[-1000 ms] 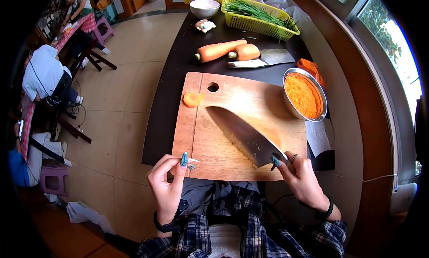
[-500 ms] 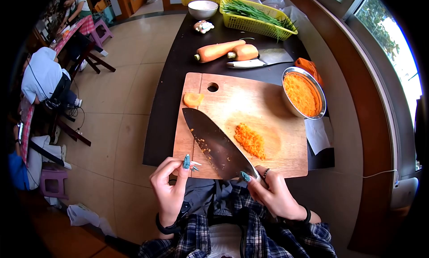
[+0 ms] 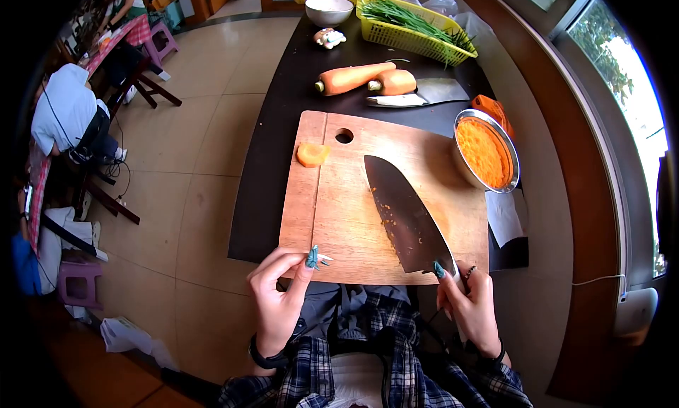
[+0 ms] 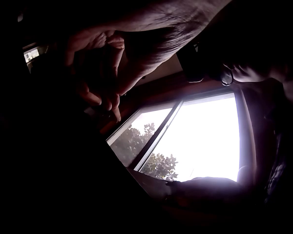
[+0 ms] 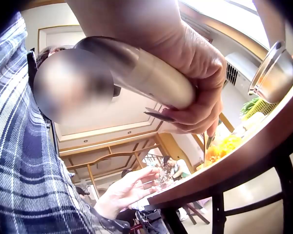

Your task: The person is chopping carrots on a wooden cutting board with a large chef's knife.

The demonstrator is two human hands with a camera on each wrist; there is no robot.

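My right hand [image 3: 470, 305] grips a large kitchen knife [image 3: 410, 220] by its pale handle [image 5: 166, 85], the thumb up against the blade's heel. Bits of carrot cling to the wide blade, which slants over the right half of the wooden cutting board [image 3: 346, 217]. In the head view the blade hides the heap of minced carrot [image 5: 220, 147], which shows in the right wrist view. At the board's near left corner hovers my left hand [image 3: 276, 302], fingers loosely curled, nothing visible in it. A cut carrot piece [image 3: 312, 154] lies at the board's far left.
A metal bowl of minced carrot [image 3: 484, 153] stands at the board's right edge. Beyond the board lie two carrots [image 3: 353, 78] and a cleaver [image 3: 442, 90]. Farther back are a white bowl [image 3: 329, 10] and a yellow basket of green stalks [image 3: 417, 26]. Other people sit at the left.
The knife has swung from the board's left side to its right over the last half second, covering the minced carrot. The left hand has kept its pose.
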